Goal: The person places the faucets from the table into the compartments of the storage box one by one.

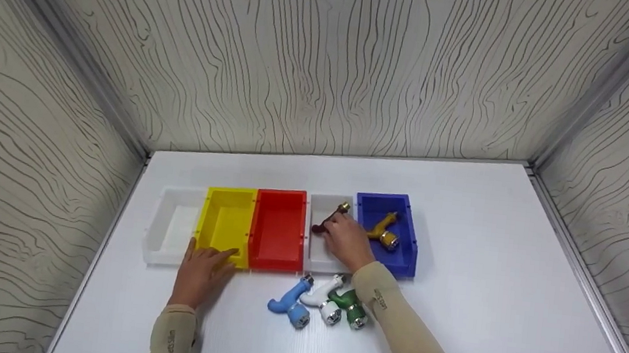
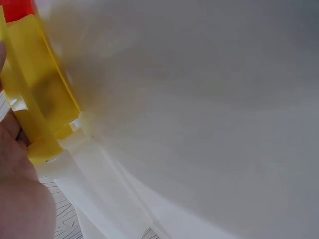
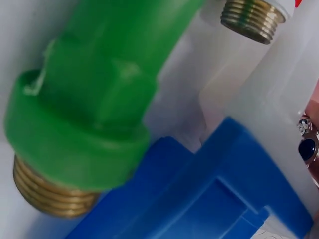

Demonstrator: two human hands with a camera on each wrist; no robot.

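Note:
My right hand (image 1: 347, 241) grips a dark red tap (image 1: 319, 228) over the white bin (image 1: 328, 264) left of the blue bin. The tap's brass threaded end points up and away; the fingers hide its handle side. My left hand (image 1: 200, 272) rests on the front edge of the yellow bin (image 1: 226, 223), fingers fairly straight, one reaching over its inside. A yellow tap (image 1: 383, 230) lies in the blue bin (image 1: 406, 260). Before the bins lie a light blue tap (image 1: 290, 302), a white tap (image 1: 320, 299) and a green tap (image 1: 350, 306), the green one close in the right wrist view.
A red bin (image 1: 279, 231) stands between the yellow bin and the white bin under my right hand. Another white bin (image 1: 177, 226) forms the left end of the row. Wood-patterned panels (image 1: 326, 61) enclose the white table (image 1: 488, 247) at the back and sides.

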